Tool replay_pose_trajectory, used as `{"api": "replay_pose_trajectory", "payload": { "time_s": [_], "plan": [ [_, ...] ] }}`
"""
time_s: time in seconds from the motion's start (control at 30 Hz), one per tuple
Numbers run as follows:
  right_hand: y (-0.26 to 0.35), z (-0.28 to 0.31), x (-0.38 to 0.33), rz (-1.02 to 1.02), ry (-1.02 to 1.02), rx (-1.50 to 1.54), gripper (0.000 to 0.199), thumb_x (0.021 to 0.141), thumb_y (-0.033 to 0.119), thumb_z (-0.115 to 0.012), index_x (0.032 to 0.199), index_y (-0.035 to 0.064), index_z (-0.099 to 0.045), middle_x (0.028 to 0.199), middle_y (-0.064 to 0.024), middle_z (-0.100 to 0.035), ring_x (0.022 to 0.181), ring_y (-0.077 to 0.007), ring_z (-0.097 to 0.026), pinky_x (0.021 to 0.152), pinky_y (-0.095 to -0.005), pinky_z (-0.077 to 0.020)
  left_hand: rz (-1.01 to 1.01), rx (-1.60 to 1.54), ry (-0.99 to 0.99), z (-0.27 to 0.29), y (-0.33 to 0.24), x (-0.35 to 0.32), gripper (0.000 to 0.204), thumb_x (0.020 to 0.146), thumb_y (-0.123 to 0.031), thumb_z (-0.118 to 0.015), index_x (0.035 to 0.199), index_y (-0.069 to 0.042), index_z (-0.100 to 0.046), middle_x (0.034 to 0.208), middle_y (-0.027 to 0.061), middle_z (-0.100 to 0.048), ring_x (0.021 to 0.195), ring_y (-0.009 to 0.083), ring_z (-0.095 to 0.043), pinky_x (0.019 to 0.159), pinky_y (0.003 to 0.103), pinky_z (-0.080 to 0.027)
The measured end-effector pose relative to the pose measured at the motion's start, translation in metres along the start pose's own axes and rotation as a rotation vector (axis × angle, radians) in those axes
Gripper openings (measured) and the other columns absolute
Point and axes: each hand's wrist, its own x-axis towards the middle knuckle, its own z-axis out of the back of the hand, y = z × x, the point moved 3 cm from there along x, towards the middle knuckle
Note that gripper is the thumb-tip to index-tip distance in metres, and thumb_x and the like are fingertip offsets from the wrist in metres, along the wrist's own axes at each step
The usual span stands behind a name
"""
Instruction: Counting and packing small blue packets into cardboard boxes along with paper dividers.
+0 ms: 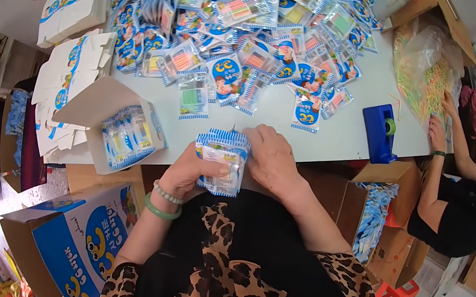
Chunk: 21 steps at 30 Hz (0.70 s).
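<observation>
My left hand (186,168) is closed around a small stack of clear sachets with blue-striped edges (222,152), its thumb lying across the front one. My right hand (274,162) is at the stack's right edge, fingers bent against its upper corner; its thumb is hidden. Just left of the stack, an open white carton (91,102) lies tilted at the table edge with several sachets (128,137) inside. Beyond my hands spreads a large heap of similar sachets (226,32), some showing green, pink or yellow sticks.
Stacked flat white cartons (78,6) line the table's left side. A blue tape dispenser (379,134) stands at right. Past it, a co-worker's hands (441,124) touch a clear bag of coloured sticks (424,70). Cardboard boxes (75,241) stand below the table edge.
</observation>
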Motion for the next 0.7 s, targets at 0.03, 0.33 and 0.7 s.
{"api": "replay_pose_trajectory", "payload": {
  "time_s": [0.03, 0.33, 0.7],
  "plan": [
    [-0.003, 0.002, -0.002, -0.008, -0.002, -0.002, 0.042, 0.07, 0.004, -0.063, 0.11, 0.0076, -0.051, 0.092, -0.009, -0.055, 0.092, -0.03, -0.055, 0.074, -0.0415, -0.0457, 0.0, -0.063, 0.021, -0.005, -0.002, -0.001, 0.083, 0.061, -0.005, -0.079, 0.136, 0.002, -0.045, 0.108, 0.0119, -0.066, 0.098, 0.02, -0.065, 0.09, 0.034, -0.051],
    [-0.074, 0.046, -0.016, -0.472, -0.292, -0.038, 0.033, 0.068, 0.016, -0.069, 0.098, 0.002, -0.06, 0.101, -0.0185, -0.062, 0.097, -0.0369, -0.059, 0.086, -0.0425, -0.0471, -0.039, -0.08, -0.091, 0.012, 0.004, 0.003, 0.061, 0.065, -0.005, -0.077, 0.122, 0.004, -0.055, 0.107, 0.014, -0.067, 0.094, 0.0243, -0.067, 0.084, 0.037, -0.056],
    [-0.1, 0.055, -0.032, -0.651, -0.203, 0.564, 0.033, 0.07, 0.002, -0.068, 0.101, -0.0053, -0.061, 0.085, -0.0084, -0.067, 0.066, -0.0169, -0.061, 0.064, -0.0271, -0.0503, -0.117, -0.343, -0.119, 0.025, 0.012, 0.005, 0.05, 0.075, -0.001, -0.071, 0.123, 0.002, -0.053, 0.11, 0.0141, -0.066, 0.097, 0.0261, -0.068, 0.084, 0.04, -0.058]
  ]
}}
